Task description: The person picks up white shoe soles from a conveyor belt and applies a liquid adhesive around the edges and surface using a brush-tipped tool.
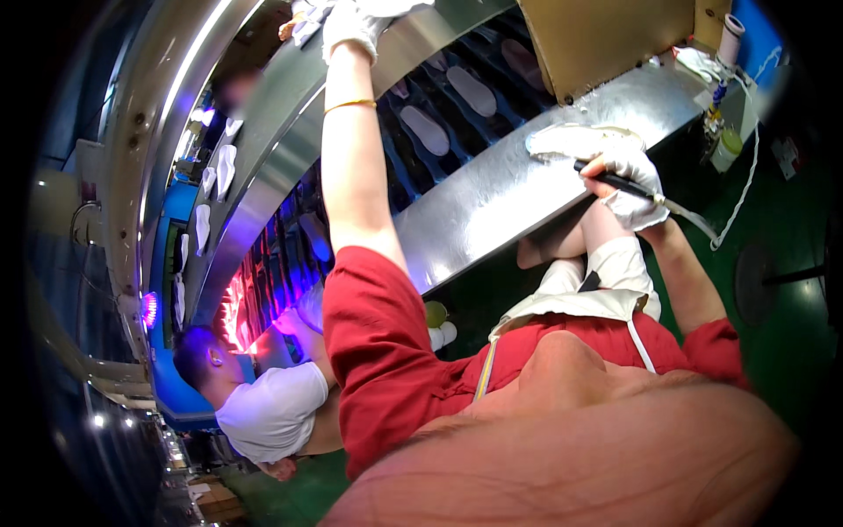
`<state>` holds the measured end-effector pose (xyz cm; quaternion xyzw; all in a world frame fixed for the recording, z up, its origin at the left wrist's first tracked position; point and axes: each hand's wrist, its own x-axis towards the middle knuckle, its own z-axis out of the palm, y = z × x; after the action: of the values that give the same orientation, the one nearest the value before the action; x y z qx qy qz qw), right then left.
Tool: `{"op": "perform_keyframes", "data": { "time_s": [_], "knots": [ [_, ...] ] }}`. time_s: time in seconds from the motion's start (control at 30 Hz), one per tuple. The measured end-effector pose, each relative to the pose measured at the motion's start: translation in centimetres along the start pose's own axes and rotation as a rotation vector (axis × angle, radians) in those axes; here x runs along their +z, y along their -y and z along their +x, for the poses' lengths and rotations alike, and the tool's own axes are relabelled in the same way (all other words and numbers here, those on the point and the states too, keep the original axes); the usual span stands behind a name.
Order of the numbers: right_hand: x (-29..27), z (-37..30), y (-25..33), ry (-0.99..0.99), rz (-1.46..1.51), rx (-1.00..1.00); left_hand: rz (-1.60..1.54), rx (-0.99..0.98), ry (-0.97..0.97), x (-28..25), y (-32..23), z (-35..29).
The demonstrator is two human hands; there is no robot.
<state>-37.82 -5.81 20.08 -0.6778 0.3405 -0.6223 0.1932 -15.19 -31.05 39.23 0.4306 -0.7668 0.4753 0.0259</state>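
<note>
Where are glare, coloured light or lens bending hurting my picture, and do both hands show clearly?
In the head view, glare whitens the metal bench; red and violet light tints the slats near the co-worker; fisheye bends edges toward the rim, with black corners; the right hand and black tool show fairly clearly, but the left hand runs into the top edge.

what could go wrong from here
The pale looping cord trailing from the slim black pen-shaped tool in the white-gloved right hand could snag and tug it. The white shoe-shaped piece beside that hand might slide on the shiny metal ledge.
</note>
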Motion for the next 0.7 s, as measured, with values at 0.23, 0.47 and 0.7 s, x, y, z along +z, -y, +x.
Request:
{"op": "perform_keyframes", "data": {
  "time_s": [0.23,0.47,0.7],
  "knots": [
    [0.3,-0.9,-1.6,0.088,0.003,0.151,-0.662,-0.557,-0.011,12.9,2.8,-2.5],
    [3.7,-0.7,-2.5,0.141,0.006,0.117,-0.137,-0.907,0.349,16.0,18.8,-16.1],
    [5.7,0.1,-4.9,0.234,-0.029,0.147,-0.107,-1.374,0.386,20.5,31.7,-30.1]
  ]
}}
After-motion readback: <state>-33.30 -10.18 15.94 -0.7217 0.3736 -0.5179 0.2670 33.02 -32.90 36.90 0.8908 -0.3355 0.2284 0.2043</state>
